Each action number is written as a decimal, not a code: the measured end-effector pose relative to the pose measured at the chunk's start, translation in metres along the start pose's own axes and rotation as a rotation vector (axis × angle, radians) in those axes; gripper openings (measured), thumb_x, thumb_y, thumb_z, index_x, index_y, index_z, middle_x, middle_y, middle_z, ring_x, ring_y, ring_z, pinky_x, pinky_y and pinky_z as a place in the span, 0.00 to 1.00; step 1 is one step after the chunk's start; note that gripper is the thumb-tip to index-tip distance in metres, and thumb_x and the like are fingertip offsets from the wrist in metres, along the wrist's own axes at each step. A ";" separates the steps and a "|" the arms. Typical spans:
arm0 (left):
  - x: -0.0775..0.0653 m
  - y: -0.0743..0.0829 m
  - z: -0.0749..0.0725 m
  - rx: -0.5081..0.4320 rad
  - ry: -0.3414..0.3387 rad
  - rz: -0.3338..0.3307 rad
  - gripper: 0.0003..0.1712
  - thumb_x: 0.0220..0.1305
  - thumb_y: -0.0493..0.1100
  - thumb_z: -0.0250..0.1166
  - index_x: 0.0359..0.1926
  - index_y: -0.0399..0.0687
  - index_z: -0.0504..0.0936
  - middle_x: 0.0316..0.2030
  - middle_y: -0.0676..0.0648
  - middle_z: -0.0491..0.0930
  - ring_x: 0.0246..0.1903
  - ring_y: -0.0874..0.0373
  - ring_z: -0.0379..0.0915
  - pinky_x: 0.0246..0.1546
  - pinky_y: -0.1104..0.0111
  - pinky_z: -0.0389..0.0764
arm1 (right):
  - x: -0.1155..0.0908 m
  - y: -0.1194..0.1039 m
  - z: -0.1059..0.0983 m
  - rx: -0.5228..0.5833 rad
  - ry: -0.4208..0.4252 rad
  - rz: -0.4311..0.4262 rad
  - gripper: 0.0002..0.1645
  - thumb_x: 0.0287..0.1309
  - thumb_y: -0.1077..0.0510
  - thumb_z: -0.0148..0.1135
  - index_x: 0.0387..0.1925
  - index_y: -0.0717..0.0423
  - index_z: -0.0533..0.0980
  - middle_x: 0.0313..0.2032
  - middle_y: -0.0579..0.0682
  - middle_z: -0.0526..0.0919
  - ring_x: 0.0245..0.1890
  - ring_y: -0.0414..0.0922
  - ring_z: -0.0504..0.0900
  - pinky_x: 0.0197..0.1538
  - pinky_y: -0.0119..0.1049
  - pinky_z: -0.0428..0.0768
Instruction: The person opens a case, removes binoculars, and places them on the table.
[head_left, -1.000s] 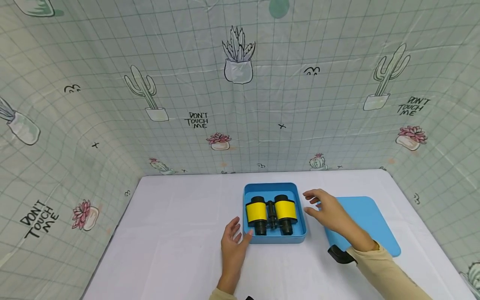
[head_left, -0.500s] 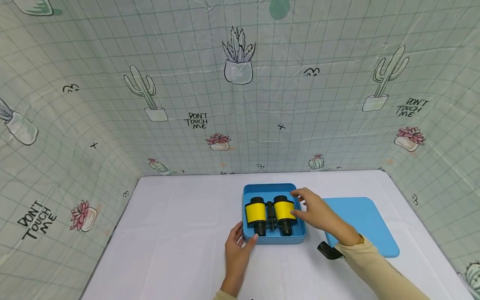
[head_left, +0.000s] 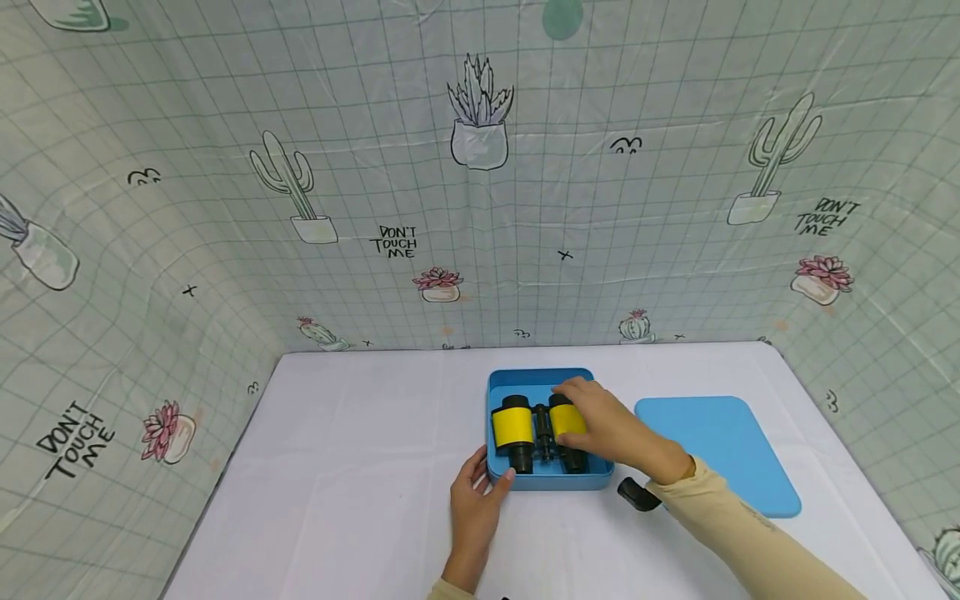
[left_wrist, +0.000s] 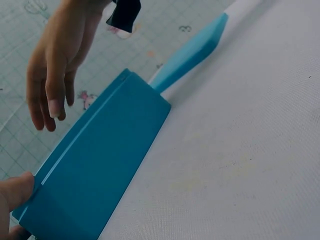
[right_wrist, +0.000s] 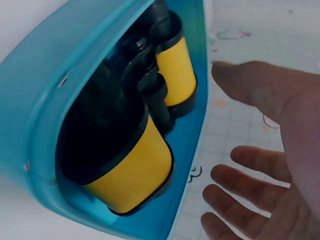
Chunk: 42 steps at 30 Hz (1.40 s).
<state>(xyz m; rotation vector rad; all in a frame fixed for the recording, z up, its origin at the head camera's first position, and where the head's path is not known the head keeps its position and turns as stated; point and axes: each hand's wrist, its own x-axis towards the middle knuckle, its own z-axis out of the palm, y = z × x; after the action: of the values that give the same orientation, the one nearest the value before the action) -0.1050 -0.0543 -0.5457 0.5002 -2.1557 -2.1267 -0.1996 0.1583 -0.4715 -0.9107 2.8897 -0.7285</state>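
Note:
A pair of yellow and black binoculars (head_left: 513,427) lies in a shallow blue box (head_left: 555,482) on the white table. At the box's near left corner, my left hand (head_left: 474,518) grips with its thumb on the front wall and fingers along the left side; in the left wrist view the thumb (left_wrist: 19,190) sits at the rim. My right hand (head_left: 611,425) hovers over the right barrel of the binoculars, partly covering it. The right wrist view shows this hand's fingers (right_wrist: 245,192) spread and apart from the binoculars (right_wrist: 135,170).
A flat blue lid (head_left: 723,454) lies on the table to the right of the box, close to my right forearm. Black camera housing (head_left: 637,495) juts from the right wrist. A patterned cloth (head_left: 480,217) hangs behind the white table (head_left: 360,467).
My right hand has moved left from beside the box to above the binoculars' right barrel. My left hand has shifted slightly right and taken hold of the box's corner.

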 end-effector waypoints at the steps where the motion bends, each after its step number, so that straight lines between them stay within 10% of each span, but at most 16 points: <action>1: 0.000 0.000 0.000 0.003 0.000 0.001 0.37 0.65 0.33 0.74 0.71 0.29 0.71 0.64 0.30 0.75 0.64 0.36 0.73 0.67 0.47 0.77 | 0.001 -0.001 0.001 -0.040 0.002 -0.021 0.42 0.56 0.56 0.81 0.67 0.69 0.73 0.64 0.65 0.77 0.61 0.63 0.79 0.63 0.62 0.81; 20: -0.002 0.004 0.003 0.035 -0.006 0.029 0.34 0.65 0.33 0.74 0.69 0.29 0.73 0.61 0.32 0.76 0.61 0.41 0.73 0.69 0.46 0.76 | 0.010 0.009 0.014 -0.464 -0.049 -0.200 0.58 0.46 0.34 0.84 0.69 0.64 0.73 0.67 0.62 0.77 0.64 0.61 0.76 0.69 0.61 0.74; 42: -0.004 0.002 -0.001 0.060 0.006 0.034 0.35 0.65 0.34 0.74 0.69 0.30 0.73 0.62 0.34 0.76 0.60 0.42 0.73 0.68 0.45 0.76 | 0.015 0.007 0.025 -0.530 -0.109 -0.242 0.61 0.45 0.29 0.82 0.69 0.64 0.73 0.62 0.57 0.80 0.65 0.57 0.76 0.72 0.59 0.72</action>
<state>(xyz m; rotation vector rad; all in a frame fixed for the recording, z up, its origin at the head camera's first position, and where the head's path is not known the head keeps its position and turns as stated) -0.1019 -0.0539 -0.5427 0.4708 -2.2146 -2.0461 -0.2116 0.1443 -0.4950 -1.3111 2.9459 0.1063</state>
